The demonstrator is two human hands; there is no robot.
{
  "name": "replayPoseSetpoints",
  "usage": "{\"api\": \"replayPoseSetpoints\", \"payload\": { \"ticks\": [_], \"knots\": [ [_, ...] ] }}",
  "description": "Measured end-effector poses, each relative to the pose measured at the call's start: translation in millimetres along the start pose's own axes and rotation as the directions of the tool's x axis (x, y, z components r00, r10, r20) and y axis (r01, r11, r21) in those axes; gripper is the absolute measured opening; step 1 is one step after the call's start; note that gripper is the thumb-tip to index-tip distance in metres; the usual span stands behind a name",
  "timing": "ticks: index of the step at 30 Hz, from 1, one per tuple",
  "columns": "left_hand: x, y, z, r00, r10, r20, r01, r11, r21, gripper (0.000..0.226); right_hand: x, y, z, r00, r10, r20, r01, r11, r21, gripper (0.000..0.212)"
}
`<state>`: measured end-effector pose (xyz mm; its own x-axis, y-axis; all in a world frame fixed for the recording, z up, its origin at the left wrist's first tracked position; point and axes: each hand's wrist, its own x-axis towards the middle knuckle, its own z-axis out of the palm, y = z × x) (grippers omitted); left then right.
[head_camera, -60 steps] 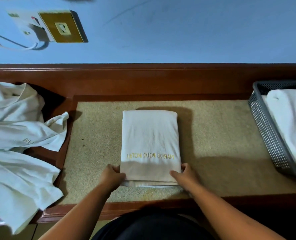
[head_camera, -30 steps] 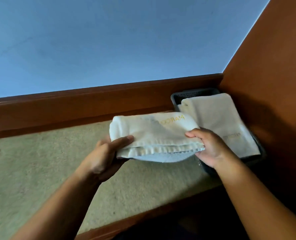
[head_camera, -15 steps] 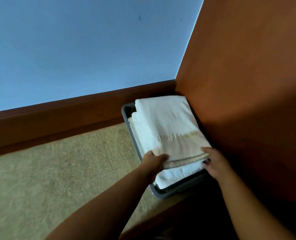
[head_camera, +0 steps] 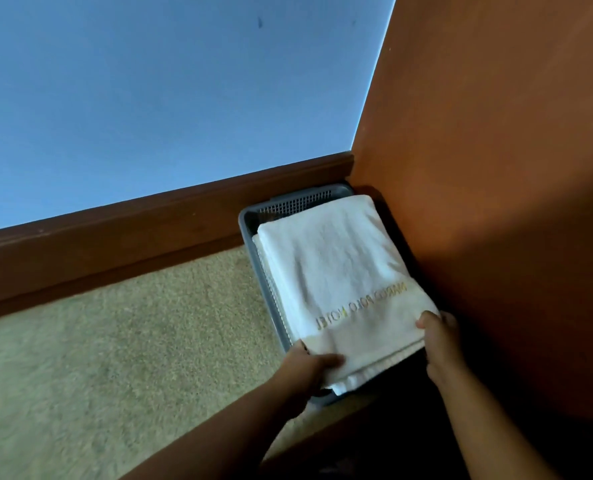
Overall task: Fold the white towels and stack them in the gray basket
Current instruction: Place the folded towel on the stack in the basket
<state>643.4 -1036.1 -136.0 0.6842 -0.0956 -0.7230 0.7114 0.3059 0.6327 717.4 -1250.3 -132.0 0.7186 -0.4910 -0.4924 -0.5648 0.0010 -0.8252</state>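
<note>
In the far right corner of the beige carpeted surface (head_camera: 115,341), tight against the orange-brown side panel (head_camera: 496,168) and the dark wooden rail (head_camera: 149,230), sits one gray basket (head_camera: 298,201) with mesh walls. Two hands are in view. Towels: one folded white towel (head_camera: 333,271) on top, plus at least one lower towel (head_camera: 261,251) showing as a thin edge along the left; the exact count below cannot be told. The top towel lies flat in the basket and covers most of the opening, with only the far mesh wall and the left rim exposed. It is a neat rectangle of soft terry with a smoother cream band at the near end, and gold lettering "MARCO POLO HOTEL" runs across it, upside down from the head camera. Stacked fold layers show at the near edge. The left hand (head_camera: 309,368) grips the near-left corner, thumb on top. The right hand (head_camera: 440,341) grips the near-right corner, thumb over the edge. A blue wall (head_camera: 149,98) stands behind the rail.
</note>
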Motion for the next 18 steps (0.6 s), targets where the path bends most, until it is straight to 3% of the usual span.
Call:
{"api": "replayPoseSetpoints", "payload": {
  "ticks": [2, 5, 8, 10, 12, 13, 14, 16, 18],
  "knots": [
    [3.1, 10.2, -7.2, 1.0, 0.017, 0.009, -0.016, 0.996, -0.09, 0.046, -1.2, -0.5, -0.5, 1.0, 0.002, 0.014, -0.002, 0.999, -0.051, 0.062],
    [14.3, 41.0, -14.0, 0.992, 0.092, -0.082, -0.107, 0.971, -0.212, 0.063, -3.8, -5.3, -5.3, 0.999, 0.007, 0.042, -0.001, 0.988, -0.155, 0.043],
    [31.4, 85.0, -21.4, 0.971, 0.137, -0.196, -0.176, 0.964, -0.199, 0.085, -3.4, -8.5, -4.5, 0.994, -0.107, -0.013, 0.095, 0.923, -0.374, 0.041],
    [47.6, 110.6, -21.0, 0.953, 0.147, -0.265, -0.192, 0.97, -0.149, 0.083, -2.4, -6.3, -1.4, 0.944, -0.33, -0.001, 0.273, 0.783, -0.559, 0.052],
    [57.2, 131.5, -17.6, 0.917, 0.191, -0.351, -0.23, 0.97, -0.075, 0.062, -5.0, 3.7, 6.8, 0.792, -0.592, 0.147, 0.523, 0.534, -0.664, 0.064],
    [62.3, 138.8, -14.8, 0.9, 0.21, -0.383, -0.238, 0.971, -0.027, 0.056, -6.8, 8.5, 11.1, 0.727, -0.638, 0.254, 0.606, 0.421, -0.675, 0.068],
    [67.8, 144.1, -13.8, 0.882, 0.228, -0.413, -0.236, 0.971, 0.033, 0.052, -10.1, 10.7, 15.9, 0.707, -0.603, 0.369, 0.643, 0.331, -0.691, 0.072],
    [75.0, 148.0, -14.0, 0.825, 0.294, -0.483, -0.234, 0.955, 0.182, 0.047, -15.9, 12.6, 26.3, 0.744, -0.396, 0.538, 0.642, 0.201, -0.74, 0.079],
    [80.8, 139.5, -11.9, 0.717, 0.47, -0.515, -0.242, 0.861, 0.447, 0.061, -10.0, 6.9, 31.0, 0.759, -0.355, 0.546, 0.63, 0.188, -0.754, 0.075]
  ]
}}
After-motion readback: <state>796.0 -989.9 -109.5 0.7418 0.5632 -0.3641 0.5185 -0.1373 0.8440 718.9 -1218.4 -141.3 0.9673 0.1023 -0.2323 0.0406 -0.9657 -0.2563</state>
